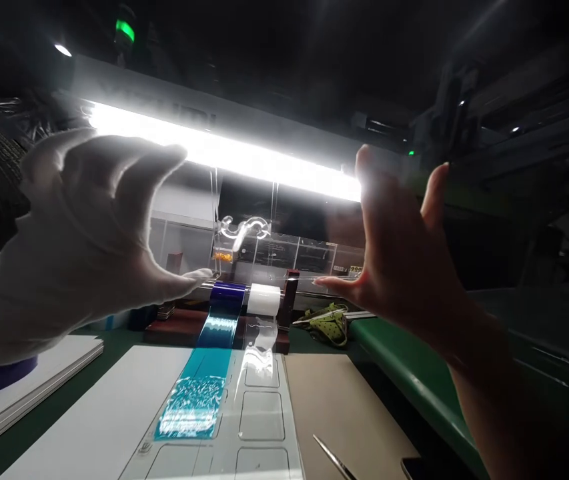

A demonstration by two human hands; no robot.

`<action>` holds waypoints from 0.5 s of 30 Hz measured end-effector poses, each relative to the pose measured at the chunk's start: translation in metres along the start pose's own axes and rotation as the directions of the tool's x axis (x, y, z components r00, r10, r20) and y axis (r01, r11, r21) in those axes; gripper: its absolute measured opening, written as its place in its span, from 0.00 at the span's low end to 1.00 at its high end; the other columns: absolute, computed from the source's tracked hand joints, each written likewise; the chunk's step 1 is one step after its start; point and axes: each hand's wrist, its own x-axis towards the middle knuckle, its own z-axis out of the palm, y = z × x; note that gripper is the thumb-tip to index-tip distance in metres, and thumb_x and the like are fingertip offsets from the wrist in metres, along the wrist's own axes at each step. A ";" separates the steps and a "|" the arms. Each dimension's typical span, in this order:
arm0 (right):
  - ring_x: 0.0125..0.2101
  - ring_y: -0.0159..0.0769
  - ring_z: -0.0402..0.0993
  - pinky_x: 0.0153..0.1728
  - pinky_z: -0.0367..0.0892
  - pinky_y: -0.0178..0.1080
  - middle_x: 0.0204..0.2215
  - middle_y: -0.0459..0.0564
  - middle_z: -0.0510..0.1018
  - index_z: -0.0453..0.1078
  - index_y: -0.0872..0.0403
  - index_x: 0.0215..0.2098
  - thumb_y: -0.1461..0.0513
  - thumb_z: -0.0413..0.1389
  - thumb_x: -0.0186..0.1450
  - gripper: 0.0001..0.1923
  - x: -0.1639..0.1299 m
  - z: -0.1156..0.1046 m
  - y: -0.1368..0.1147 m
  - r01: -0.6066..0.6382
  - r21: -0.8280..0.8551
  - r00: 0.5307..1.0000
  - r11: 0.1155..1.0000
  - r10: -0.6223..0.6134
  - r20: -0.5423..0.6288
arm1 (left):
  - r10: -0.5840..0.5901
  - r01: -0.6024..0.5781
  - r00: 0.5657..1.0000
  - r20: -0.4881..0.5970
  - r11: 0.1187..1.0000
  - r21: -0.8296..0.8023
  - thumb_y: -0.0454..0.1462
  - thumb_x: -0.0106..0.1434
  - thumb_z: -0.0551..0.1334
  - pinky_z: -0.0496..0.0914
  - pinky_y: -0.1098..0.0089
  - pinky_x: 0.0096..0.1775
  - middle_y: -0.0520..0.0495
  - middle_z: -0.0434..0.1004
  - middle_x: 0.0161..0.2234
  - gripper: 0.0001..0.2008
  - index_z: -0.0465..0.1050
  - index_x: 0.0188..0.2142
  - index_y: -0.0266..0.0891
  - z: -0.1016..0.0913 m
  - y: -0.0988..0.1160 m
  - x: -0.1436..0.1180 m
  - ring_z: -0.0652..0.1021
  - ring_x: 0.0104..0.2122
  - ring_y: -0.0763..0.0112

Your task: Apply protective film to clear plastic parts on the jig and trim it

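Head view: both hands raised before the light bar (224,150).
Left hand (89,227): gloved, spread, edging the clear sheet (284,220).
Right hand (399,260): bare, spread, same sheet.
Blue film roll (228,297): below the light bar.

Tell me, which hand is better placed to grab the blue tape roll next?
Probably the left hand: its gloved fingertip sits right beside the blue tape roll on the holder. The bare right hand hangs open farther off, beyond the white roll and the holder's post.

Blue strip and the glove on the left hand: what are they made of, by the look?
Blue strip: likely thin glossy plastic film, translucent, with speckled glare, unrolled from a blue roll. Glove on the left hand: seemingly soft matte white fabric, possibly cotton; weave too blurred to tell.
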 end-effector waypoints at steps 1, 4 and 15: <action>0.64 0.56 0.51 0.61 0.26 0.67 0.66 0.67 0.51 0.28 0.61 0.69 0.45 0.53 0.63 0.52 0.002 -0.003 0.001 0.001 -0.009 1.000 1.000 -0.001 -0.010 | 0.005 -0.005 1.000 -0.017 1.000 -0.008 0.65 0.47 0.60 0.48 0.47 0.64 0.40 0.48 0.65 0.57 0.45 0.67 0.37 0.000 -0.001 0.003 0.56 0.62 0.44; 0.64 0.55 0.52 0.61 0.26 0.67 0.64 0.67 0.55 0.29 0.62 0.69 0.47 0.52 0.64 0.50 0.004 -0.010 0.002 -0.008 0.000 0.999 1.000 0.008 -0.038 | 0.017 -0.019 0.999 -0.044 0.999 -0.037 0.64 0.47 0.60 0.48 0.45 0.64 0.43 0.45 0.65 0.57 0.44 0.67 0.37 0.000 -0.005 0.008 0.55 0.63 0.43; 0.65 0.55 0.49 0.61 0.25 0.68 0.66 0.61 0.53 0.27 0.58 0.70 0.49 0.54 0.63 0.51 -0.005 -0.022 -0.013 -0.016 -0.016 0.999 1.000 0.016 -0.051 | -0.067 0.057 0.995 -0.079 0.991 -0.118 0.64 0.48 0.61 0.53 0.46 0.64 0.41 0.50 0.65 0.54 0.48 0.66 0.39 0.001 0.004 -0.002 0.58 0.62 0.44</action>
